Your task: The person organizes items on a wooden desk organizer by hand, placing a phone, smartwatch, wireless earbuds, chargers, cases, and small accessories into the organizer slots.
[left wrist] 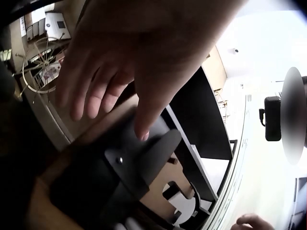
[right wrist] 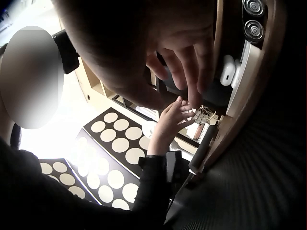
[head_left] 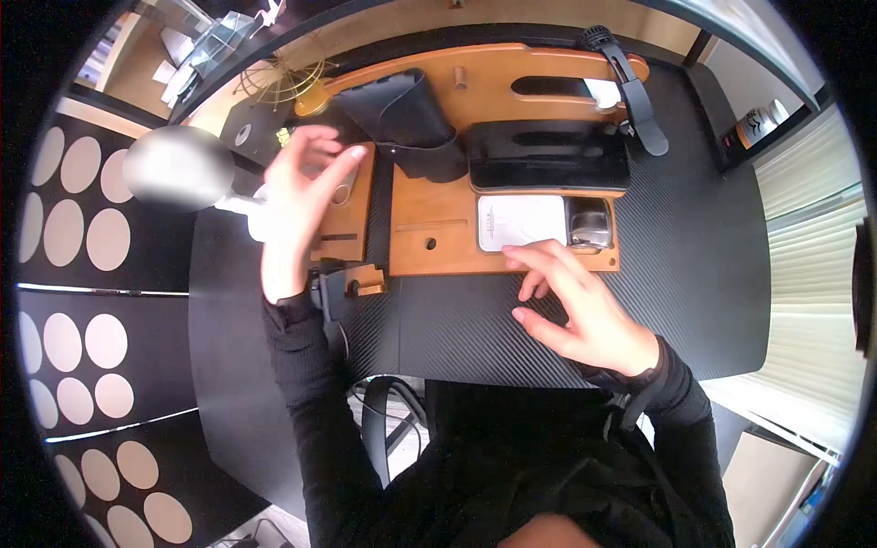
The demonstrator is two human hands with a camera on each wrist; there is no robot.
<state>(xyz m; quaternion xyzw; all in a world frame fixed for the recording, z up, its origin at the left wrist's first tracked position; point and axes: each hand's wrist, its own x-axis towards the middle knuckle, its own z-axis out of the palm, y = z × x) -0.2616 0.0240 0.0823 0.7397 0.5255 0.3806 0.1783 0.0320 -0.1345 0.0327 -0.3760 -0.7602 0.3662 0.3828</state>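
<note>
My left hand is raised above the narrow left section of a wooden desk organizer, fingers loosely spread and holding nothing. In the left wrist view the left hand hangs with straight fingers over a dark mount. My right hand lies on the black desk, its fingertips at the organizer's front edge just below a white pad. Beside the pad sits a glossy earbud case; the right wrist view shows white earbuds past my right hand's fingers.
The organizer also carries a black phone, a black leather pouch and a black watch strap. A small wooden block lies near the desk's front. A gold wire ornament stands at the back left, a bottle far right.
</note>
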